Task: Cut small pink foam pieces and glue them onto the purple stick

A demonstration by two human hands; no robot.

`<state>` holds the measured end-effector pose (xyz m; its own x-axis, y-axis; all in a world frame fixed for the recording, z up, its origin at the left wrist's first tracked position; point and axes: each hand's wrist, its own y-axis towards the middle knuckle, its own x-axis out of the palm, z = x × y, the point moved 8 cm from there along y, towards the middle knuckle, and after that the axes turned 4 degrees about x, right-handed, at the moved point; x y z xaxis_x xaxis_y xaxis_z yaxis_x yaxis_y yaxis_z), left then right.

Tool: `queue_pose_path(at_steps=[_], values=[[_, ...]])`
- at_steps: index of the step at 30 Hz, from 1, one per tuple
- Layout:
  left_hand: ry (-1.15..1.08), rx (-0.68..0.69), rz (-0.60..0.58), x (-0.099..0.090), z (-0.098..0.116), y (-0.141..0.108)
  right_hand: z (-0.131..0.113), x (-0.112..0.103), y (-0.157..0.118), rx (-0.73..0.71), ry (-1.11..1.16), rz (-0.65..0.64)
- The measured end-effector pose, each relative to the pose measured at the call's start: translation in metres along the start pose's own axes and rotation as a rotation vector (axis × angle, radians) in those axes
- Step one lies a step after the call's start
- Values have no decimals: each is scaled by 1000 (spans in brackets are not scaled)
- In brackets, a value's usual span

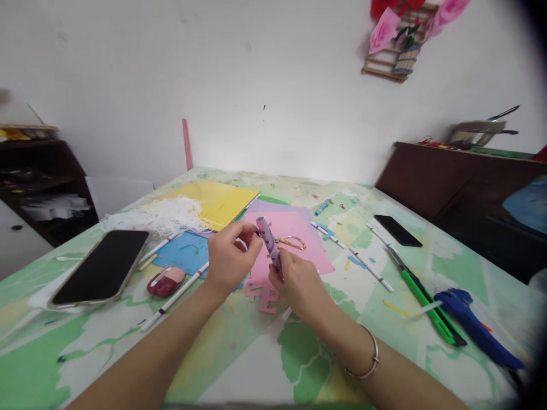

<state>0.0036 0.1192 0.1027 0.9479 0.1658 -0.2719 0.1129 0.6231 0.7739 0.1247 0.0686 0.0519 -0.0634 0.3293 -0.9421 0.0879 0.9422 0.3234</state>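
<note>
My right hand [301, 285] is closed round the lower end of a light purple paper roll [269, 242] with dark spots, held tilted above the table. My left hand [231, 256] is closed in a pinch beside the roll's upper part. Something small and dark shows at its fingertips, too small to name. Behind the roll, gold-handled scissors [293, 243] lie on a pink paper sheet [314, 262]; their blades are hidden. Cut pink paper pieces [268, 299] lie just below the hands.
Left are a phone [102, 267], a red and pink case [166, 281], white string [171, 212], blue paper [183, 253] and yellow paper [222, 199]. Right are banded white sticks [370, 267], a green cutter [427, 304], a blue glue gun [474, 324] and a black phone [397, 230].
</note>
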Motion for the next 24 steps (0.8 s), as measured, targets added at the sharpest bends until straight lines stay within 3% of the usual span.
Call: queue_pose_path(at_steps=[11, 19, 24], values=[[-88, -49, -39, 2, -1, 0, 0, -3, 0, -20, -8, 55], [-511, -423, -134, 16, -19, -1, 2, -7, 1, -21, -80, 139], [-604, -523, -154, 22, -27, -3, 5, -8, 3, 27, -94, 81]])
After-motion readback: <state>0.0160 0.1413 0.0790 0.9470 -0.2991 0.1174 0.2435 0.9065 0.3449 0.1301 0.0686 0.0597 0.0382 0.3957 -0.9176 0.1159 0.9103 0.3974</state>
